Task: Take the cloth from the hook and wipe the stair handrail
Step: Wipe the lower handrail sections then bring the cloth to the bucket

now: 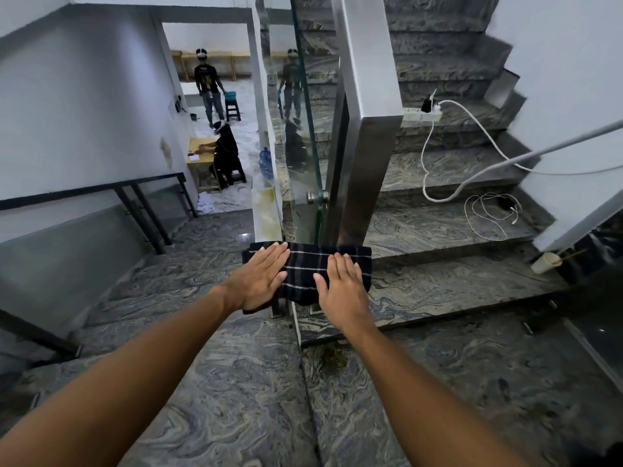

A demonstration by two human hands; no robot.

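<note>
A dark cloth (308, 264) with thin white stripes lies draped over the near end of the steel handrail (367, 96), which rises away up the stairs beside a glass panel (303, 146). My left hand (261, 278) rests flat on the cloth's left part, fingers straight and together. My right hand (344, 284) presses flat on its right part in the same way. Both palms lie on top of the cloth; neither hand grips it. The rail's end under the cloth is hidden. No hook is in view.
Marble steps (438, 227) climb to the right, carrying a power strip (421, 113), white cables (488, 214) and a paper cup (545, 262). A black railing (101, 190) lines the descending flight at left. Below, two people (215, 112) work near stools and a wooden table.
</note>
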